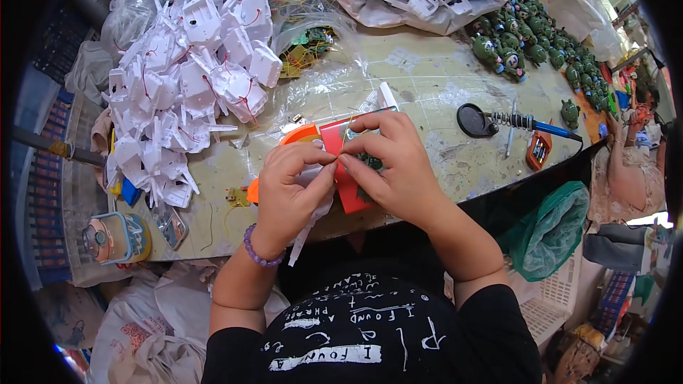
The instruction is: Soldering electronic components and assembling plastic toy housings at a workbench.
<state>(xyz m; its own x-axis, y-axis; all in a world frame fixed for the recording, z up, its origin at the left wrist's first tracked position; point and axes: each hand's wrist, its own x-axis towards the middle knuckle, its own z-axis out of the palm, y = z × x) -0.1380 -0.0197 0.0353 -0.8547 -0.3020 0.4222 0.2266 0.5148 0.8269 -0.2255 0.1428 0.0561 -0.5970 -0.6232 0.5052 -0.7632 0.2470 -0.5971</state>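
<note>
Head view: above the worktable [420, 64], holds left hand [293, 174] and right hand [390, 163] together, both narrowed to fingertip pinches, over a red block [350, 195]; grips between them a thin wire [346, 134] with its long axis directed forward and slightly rightward.

I watch through the left of two fisheye cameras worn on the person's head, aimed steeply down and slightly forward over the worktable [434, 85]. The wearer's black shirt [370, 313] sits at my six o'clock, near the lens; the left hand [299, 174] and right hand [391, 163] lie around the dial's centre, and the tabletop runs on toward twelve. At three, another person [629, 171] shows smaller, farther off. Straight edges bend toward my rim, where the round field falls to black.
</note>
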